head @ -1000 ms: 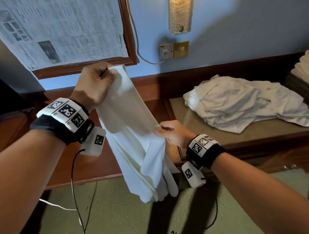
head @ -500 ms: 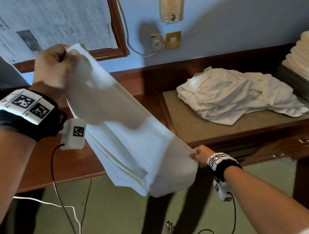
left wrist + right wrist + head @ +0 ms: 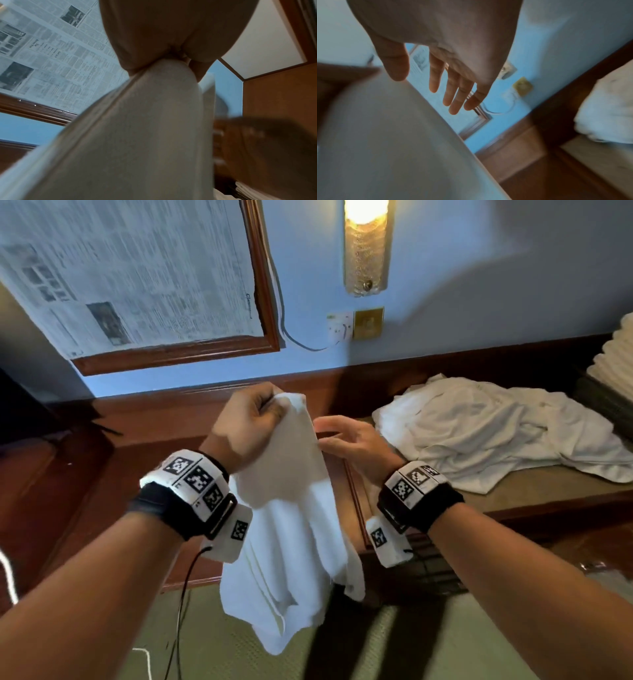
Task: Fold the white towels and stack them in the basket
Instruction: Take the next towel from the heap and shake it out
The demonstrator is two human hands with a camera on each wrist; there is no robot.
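1. Towel (image 3: 291,508), white. It hangs doubled from my left hand over the edge of the wooden desk (image 3: 102,491), with the lower end loose above the carpet. Half a second ago it was stretched slantwise between my two hands; now its two ends meet at the top, so I take the first fold as made.
2. Left hand (image 3: 245,428). Fingers are curled tight, pinching the gathered top edge.
3. Right hand (image 3: 356,440). It has let go of the lower corner it held and come up beside the towel's top. The fingers (image 3: 453,97) are spread and straight, holding nothing, with the thumb just at the cloth's edge.
4. Pile of unfolded towels (image 3: 496,433). They lie crumpled on the padded ledge to my right, well apart from the one in hand. Several remain to do.
5. Folded towels (image 3: 616,361). They are stacked at the far right edge; the basket under them is barely in view.
6. Wall items: framed newspaper (image 3: 137,275), lit lamp (image 3: 366,244), socket (image 3: 339,326).
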